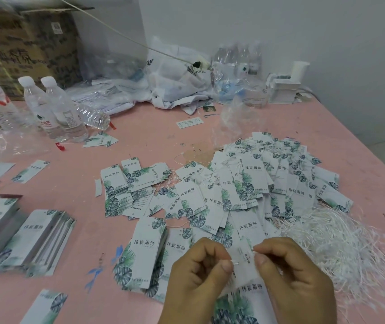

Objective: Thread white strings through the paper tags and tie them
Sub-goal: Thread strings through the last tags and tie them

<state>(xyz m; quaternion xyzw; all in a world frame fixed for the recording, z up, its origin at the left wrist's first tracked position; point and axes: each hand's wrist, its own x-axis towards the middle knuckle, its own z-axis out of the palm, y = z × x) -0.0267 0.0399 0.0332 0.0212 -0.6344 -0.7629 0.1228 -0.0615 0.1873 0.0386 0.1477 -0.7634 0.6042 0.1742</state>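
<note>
Low in the head view my left hand point(198, 274) and my right hand point(294, 279) meet over a white paper tag point(245, 272) with green leaf print. Both hands pinch a short piece of white string point(234, 261) at the tag's upper edge, thumb against forefinger on each side. A loose tangle of white strings point(341, 244) lies just right of my right hand. A wide heap of tags with strings on them point(268, 181) spreads beyond the hands. A stack of plain tags point(144, 251) sits left of my left hand.
More tag stacks point(37, 239) lie at the left edge of the pink table point(140, 139). Water bottles point(53, 111) stand at the back left near a cardboard box point(28, 43). Crumpled plastic bags point(177, 80) and a small white box point(282, 90) line the wall.
</note>
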